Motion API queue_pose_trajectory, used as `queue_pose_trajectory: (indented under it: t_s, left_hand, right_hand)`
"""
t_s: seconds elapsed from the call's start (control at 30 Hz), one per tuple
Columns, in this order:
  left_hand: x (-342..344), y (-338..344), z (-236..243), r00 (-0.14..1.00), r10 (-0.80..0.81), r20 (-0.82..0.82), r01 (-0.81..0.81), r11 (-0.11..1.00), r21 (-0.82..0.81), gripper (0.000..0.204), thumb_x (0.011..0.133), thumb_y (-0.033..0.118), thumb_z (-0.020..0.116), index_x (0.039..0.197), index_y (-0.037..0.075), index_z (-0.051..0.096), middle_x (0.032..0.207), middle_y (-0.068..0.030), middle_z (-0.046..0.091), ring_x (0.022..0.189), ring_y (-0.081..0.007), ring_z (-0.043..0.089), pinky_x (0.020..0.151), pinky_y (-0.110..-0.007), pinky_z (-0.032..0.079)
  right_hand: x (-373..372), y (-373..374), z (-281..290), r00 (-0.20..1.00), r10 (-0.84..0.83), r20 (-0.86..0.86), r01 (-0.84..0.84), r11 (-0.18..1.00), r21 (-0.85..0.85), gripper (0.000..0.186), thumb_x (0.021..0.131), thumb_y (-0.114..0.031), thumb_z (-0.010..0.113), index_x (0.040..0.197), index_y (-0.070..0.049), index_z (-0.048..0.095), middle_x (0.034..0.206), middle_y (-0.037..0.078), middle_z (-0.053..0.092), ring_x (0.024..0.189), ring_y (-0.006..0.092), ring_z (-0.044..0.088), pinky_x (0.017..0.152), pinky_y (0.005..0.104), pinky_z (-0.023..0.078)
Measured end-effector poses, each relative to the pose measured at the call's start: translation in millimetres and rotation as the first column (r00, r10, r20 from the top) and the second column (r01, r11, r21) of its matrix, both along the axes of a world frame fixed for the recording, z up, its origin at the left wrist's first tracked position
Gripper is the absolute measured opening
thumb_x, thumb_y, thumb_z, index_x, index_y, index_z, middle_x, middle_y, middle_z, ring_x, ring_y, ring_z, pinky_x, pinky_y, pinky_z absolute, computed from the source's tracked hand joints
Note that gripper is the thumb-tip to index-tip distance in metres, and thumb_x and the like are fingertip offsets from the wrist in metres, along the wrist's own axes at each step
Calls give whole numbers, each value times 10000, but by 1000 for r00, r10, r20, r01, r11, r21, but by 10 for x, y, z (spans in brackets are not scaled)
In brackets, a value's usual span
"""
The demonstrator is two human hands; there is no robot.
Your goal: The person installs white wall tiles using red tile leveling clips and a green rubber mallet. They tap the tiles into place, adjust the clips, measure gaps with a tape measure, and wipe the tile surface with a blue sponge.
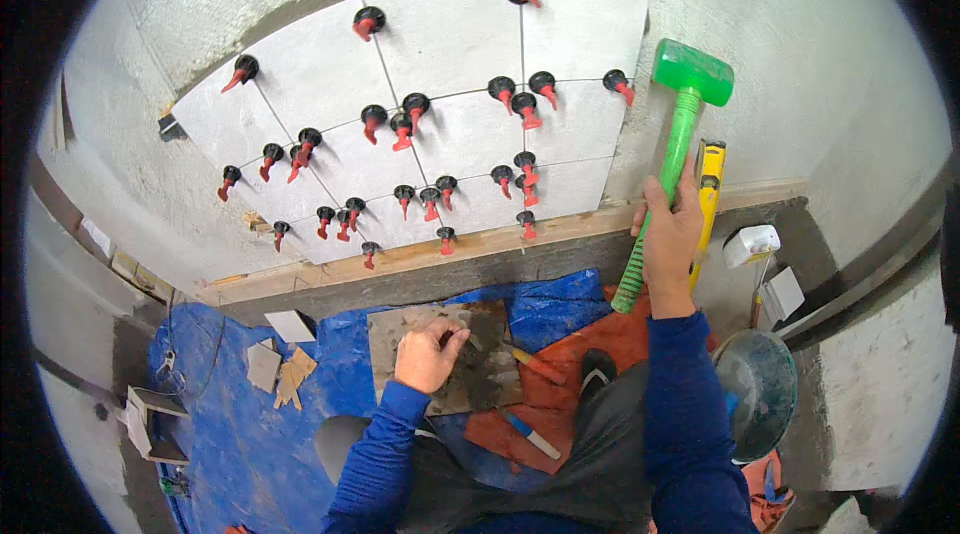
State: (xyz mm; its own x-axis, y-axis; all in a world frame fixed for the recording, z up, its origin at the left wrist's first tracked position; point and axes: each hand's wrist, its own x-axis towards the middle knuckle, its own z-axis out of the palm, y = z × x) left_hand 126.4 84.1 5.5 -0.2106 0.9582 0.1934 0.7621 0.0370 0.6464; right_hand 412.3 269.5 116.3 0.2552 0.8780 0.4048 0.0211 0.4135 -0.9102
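Observation:
My right hand (672, 234) is wrapped round the ribbed handle of a green mallet (694, 74), its head raised in front of the wall at the right end of the tiles. Low in the middle, my left hand (430, 356) is closed, thumb against the curled fingers; anything inside is hidden or too small to name. It hovers over a mortar-smeared board (480, 374). Ahead, rows of pale grey wall tiles (450, 34) carry several black tile levelling clips with red handles (402, 130) along their joints.
A wooden batten (400, 256) runs under the tiles. A yellow spirit level (709, 194) leans on the wall beside my right hand. Blue sheeting (230, 444) covers the floor, with tile offcuts (264, 366), a blue-and-white-handled tool (530, 434) and a dark bucket (757, 394) about.

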Motion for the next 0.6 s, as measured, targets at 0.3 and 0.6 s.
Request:
queue_pose_trajectory:
  t_s: [0.3, 0.6]
  left_hand:
    - [-19, 13, -209, 1000, -14, -13, 13, 999, -29, 205, 902, 272, 760, 913, 68, 751, 810, -170, 719, 733, -379, 694, 661, -450, 537]
    - [-12, 76, -479, 993, -82, -87, 81, 997, -18, 213, 899, 284, 765, 934, 74, 760, 811, -180, 717, 721, -355, 704, 668, -439, 547]
  right_hand:
    - [93, -57, 76, 990, 102, -97, -109, 991, -71, 638, 991, -79, 621, 1587, -87, 393, 807, -5, 570, 556, 63, 512, 458, 233, 446]
    - [186, -102, 97, 990, 112, -82, -120, 988, -93, 649, 994, -81, 619, 1598, -106, 383, 759, -4, 564, 548, 61, 507, 458, 244, 446]
